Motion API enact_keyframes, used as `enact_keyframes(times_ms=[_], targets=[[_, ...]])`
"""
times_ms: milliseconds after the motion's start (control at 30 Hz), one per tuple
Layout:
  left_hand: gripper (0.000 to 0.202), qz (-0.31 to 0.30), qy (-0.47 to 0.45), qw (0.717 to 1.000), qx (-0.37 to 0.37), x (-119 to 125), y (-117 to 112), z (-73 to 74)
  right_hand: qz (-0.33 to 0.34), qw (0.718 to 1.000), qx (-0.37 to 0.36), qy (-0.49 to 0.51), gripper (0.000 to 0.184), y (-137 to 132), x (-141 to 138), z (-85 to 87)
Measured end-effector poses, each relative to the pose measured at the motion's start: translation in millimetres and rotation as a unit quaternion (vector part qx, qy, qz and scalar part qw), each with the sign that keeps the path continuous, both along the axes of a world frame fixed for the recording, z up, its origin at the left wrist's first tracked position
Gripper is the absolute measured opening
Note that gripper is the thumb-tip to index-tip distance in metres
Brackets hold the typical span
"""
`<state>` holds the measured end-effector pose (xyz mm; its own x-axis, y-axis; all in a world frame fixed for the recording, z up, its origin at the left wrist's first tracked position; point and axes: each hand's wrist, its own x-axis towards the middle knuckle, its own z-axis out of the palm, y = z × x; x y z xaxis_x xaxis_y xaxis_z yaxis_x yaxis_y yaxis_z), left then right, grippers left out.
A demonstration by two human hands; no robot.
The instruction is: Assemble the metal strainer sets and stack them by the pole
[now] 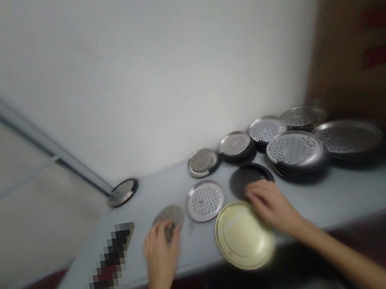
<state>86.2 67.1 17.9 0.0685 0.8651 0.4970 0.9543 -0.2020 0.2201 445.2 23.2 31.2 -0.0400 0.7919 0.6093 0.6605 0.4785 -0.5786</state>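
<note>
My left hand [161, 249] is closed on the near edge of a grey round grater disc [172, 212] at the table's front; a small dark patch shows by its fingertips. To the right lies a silver grater disc [205, 201] with rows of raised teeth. My right hand [271, 204] has its fingers curled over the near rim of a black round dish [244, 178]. Below that hand is a pale yellow round lid [242, 239], at the front edge of the table. The wrist passes close to its right side.
Several stacks of round graters with black rims stand along the back right, including a near stack [294, 150] and a large one [347, 137]. A single grater [123, 192] lies far left by the wall. A blurred-out flat object [111, 262] rests on the white table [124, 216].
</note>
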Motion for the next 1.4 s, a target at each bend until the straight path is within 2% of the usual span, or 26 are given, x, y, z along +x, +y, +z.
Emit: enact_keyframes(times_ms=[100,167,367,500,667,767,867,967,1133,1400], targets=[[0.029,0.000,0.009,0.999,0.031,0.1,0.0,0.1,-0.036,0.995,-0.006,0.096,0.021,3.7,4.6,-0.4],[0.031,-0.002,0.013,0.998,0.054,0.0,0.2,0.5,-0.042,0.991,-0.019,0.123,0.021,5.1,6.1,-0.2],[0.040,-0.047,0.001,0.994,0.099,-3.0,5.2,4.2,-0.034,0.995,-0.016,0.096,0.020,5.0,3.9,0.9],[0.041,-0.064,-0.012,0.991,0.114,1.3,7.9,19.9,-0.036,0.996,-0.015,0.082,0.018,5.0,3.6,0.5],[0.033,-0.121,-0.063,0.984,0.113,36.4,-5.2,51.5,-0.034,0.997,-0.020,0.063,0.017,4.9,4.2,-0.7],[0.023,-0.185,-0.083,0.975,0.086,71.3,-25.8,58.9,-0.035,0.997,-0.016,0.063,0.018,5.3,4.3,-1.6],[0.018,-0.259,-0.082,0.962,0.027,101.8,-47.7,52.4,-0.033,0.997,-0.013,0.068,0.018,5.7,4.4,-1.8],[0.020,-0.296,-0.074,0.952,-0.001,116.8,-61.1,39.6,-0.029,0.997,-0.013,0.077,0.017,5.5,4.3,-0.5],[0.021,-0.318,-0.063,0.946,-0.021,118.6,-66.9,26.2,-0.032,0.996,-0.017,0.078,0.018,5.2,4.5,1.8],[0.028,-0.332,-0.063,0.940,-0.053,121.9,-70.4,23.5,-0.035,0.997,-0.020,0.069,0.017,5.2,5.1,1.7]])
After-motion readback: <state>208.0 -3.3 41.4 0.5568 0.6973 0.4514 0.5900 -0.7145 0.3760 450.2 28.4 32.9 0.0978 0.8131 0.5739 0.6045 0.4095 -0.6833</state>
